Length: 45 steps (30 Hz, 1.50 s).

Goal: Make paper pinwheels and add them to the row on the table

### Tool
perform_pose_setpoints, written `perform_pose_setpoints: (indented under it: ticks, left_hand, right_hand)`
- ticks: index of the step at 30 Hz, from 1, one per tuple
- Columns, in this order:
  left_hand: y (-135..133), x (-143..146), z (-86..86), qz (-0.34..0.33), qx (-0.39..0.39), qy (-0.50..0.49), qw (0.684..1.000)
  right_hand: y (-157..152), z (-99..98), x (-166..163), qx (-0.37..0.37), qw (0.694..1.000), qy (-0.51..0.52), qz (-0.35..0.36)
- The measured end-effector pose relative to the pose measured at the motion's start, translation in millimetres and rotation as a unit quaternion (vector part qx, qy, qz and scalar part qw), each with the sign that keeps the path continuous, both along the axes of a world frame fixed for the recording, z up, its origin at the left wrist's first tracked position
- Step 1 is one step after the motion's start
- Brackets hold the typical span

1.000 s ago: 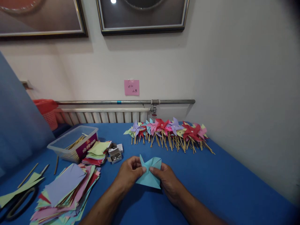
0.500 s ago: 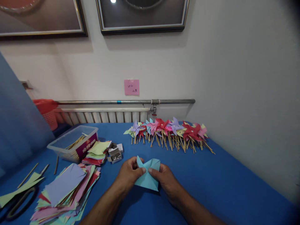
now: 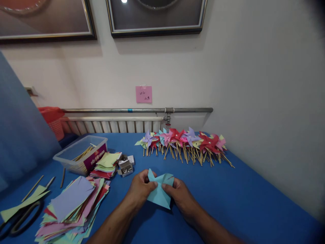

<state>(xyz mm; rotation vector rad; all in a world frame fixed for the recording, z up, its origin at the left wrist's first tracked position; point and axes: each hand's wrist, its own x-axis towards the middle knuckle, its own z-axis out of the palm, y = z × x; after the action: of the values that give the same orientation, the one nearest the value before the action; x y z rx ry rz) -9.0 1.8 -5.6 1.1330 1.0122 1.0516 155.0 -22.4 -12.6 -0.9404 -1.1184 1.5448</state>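
A light blue cut paper square [image 3: 160, 195] is held just above the blue table [image 3: 241, 200] between both hands. My left hand [image 3: 140, 187] pinches its left side, thumb on top near the middle. My right hand [image 3: 179, 196] pinches its right side, thumb meeting the left one at the centre. One paper corner stands up by my left fingers. Behind the hands lies a row of finished paper pinwheels [image 3: 185, 144] on wooden sticks, in red, pink, purple and green.
A pile of coloured paper squares [image 3: 73, 206] lies at the left, with black scissors [image 3: 19, 220] beside it. A clear plastic tub of sticks [image 3: 80, 154], a smaller paper stack [image 3: 106, 164] and a small open box of pins [image 3: 125, 166] stand left of centre. A radiator and pipe run along the wall.
The blue paper has been drawn a little closer and lower, and its lower point has narrowed as the fingers work it. Both hands stay pinched on it.
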Motion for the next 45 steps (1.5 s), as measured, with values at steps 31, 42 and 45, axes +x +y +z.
perform_pose_setpoints:
  ticks: [31,42,45]
  left_hand:
    - [0,7,-4.4,0.032,-0.001,0.02,0.999]
    - [2,7,-6.2,0.043,-0.003,0.027,0.999]
    - [1,8,-6.0,0.051,-0.001,0.02,0.998]
  right_hand:
    - [4,-13.4,-2,0.017,0.998,-0.06,-0.014]
    - [2,-8.2,-3,0.017,0.998,-0.052,-0.003]
    - [3,-9.6,-2,0.021,0.997,-0.067,-0.007]
